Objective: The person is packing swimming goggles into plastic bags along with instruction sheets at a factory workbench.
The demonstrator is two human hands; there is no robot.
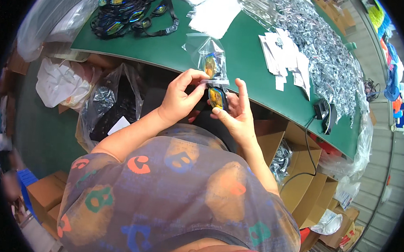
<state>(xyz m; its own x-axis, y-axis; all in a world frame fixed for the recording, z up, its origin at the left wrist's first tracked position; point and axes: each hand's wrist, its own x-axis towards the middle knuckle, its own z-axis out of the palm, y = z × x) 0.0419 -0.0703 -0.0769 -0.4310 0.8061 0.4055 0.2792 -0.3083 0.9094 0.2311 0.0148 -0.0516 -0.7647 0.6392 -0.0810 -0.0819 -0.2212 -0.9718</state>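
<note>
As the left hand point(181, 94) pinches a clear plastic bag point(201, 48), the right hand point(239, 117) alongside holds yellow-mirrored goggles point(216, 98). Light pressure should limit smudges.

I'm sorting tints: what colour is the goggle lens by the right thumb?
The lens looks mostly golden yellow; head view.

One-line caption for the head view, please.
The left hand pinches a clear bag while the right hand holds shiny goggles beside a green table.

The dark shirt point(171, 201) is printed in several colours.
</note>
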